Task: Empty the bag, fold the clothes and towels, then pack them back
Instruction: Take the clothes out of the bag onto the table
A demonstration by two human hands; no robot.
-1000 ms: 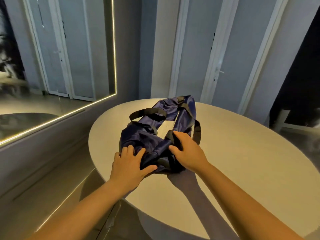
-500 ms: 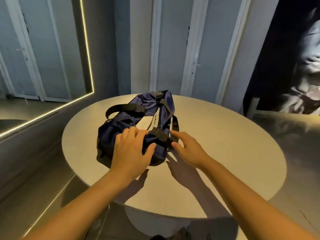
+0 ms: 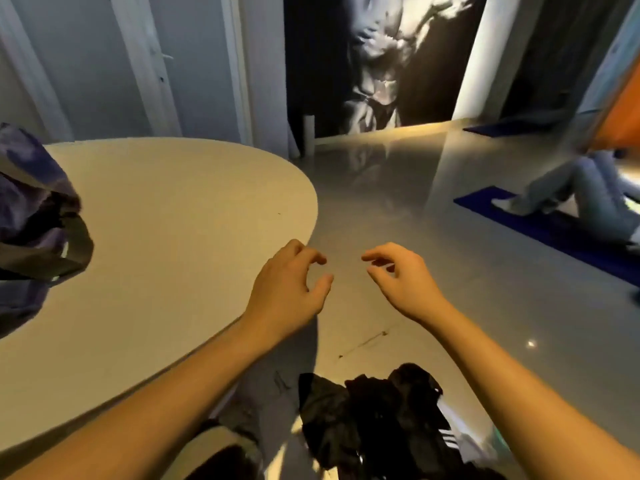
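Observation:
The dark blue bag (image 3: pixel 31 216) with black straps lies at the left edge of the round beige table (image 3: pixel 180 216), partly cut off by the frame. A pile of black clothes (image 3: pixel 374 420), one with white stripes, lies on the floor below my arms. My left hand (image 3: pixel 287 289) hovers over the table's right edge, fingers loosely curled, holding nothing. My right hand (image 3: pixel 401 278) hangs over the floor beside it, fingers loosely curled and empty too. Both hands are well apart from the bag and above the clothes.
Glossy grey floor (image 3: pixel 398 188) spreads to the right of the table. A person in light jeans (image 3: pixel 568 192) sits on a blue mat (image 3: pixel 554 233) at the far right. A large dark picture (image 3: pixel 377 60) leans on the back wall, beside white doors (image 3: pixel 145 60).
Both hands have let go of the bag and moved right, off the table's edge. My view has swung right and down, bringing the clothes on the floor into sight.

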